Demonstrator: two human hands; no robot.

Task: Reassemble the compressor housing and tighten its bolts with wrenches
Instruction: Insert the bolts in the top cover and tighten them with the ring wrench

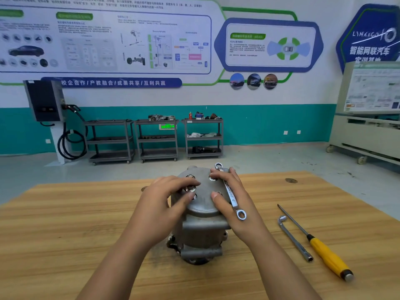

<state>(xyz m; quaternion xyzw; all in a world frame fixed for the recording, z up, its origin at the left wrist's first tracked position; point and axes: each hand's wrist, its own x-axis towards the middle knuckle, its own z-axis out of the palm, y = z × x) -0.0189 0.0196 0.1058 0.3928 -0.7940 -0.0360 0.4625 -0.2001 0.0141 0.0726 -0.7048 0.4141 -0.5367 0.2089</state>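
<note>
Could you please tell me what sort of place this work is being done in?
Most likely an automotive training workshop: car-technology posters cover the wall, a charging unit with a coiled cable stands below them, and parts carts sit beyond the wooden bench.

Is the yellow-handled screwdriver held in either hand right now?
No, the yellow-handled screwdriver lies on the wooden table beside the L-shaped steel socket wrench, right of the grey metal compressor.

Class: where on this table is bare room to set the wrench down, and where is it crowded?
Bare: the table left of the compressor, and the far right corner past the knot. Crowded: right of the compressor, where socket wrench and screwdriver lie.
</note>
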